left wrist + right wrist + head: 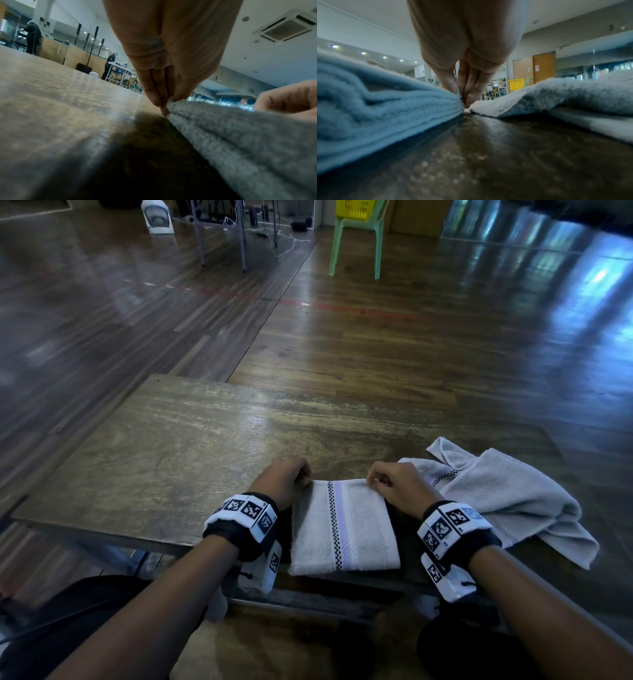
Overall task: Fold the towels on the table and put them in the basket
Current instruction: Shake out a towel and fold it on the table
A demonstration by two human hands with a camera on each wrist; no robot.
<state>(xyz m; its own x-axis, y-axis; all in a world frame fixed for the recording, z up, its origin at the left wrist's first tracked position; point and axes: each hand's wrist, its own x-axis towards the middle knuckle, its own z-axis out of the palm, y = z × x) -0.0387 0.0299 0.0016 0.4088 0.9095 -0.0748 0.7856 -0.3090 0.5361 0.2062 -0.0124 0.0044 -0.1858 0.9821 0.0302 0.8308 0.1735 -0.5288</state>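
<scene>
We're in a big open hall, studio-like: a glossy wooden floor (376,344), a ceiling air-conditioner (284,27), tall light stands (91,44) along the wall, and other people (32,37) working at folding tables (120,70) far off.

The head camera looks down and forward from above the wooden table (164,440), taking in both forearms, the folded towel (344,525) at the near edge and the floor stretching away to a green chair (356,237). The left wrist camera sits almost on the tabletop, aimed along the left hand (164,54), close against that towel's left edge. The right wrist camera lies just as low, aimed along the right hand (464,47), close against the towel's right edge. All three share the towel and tabletop.
</scene>
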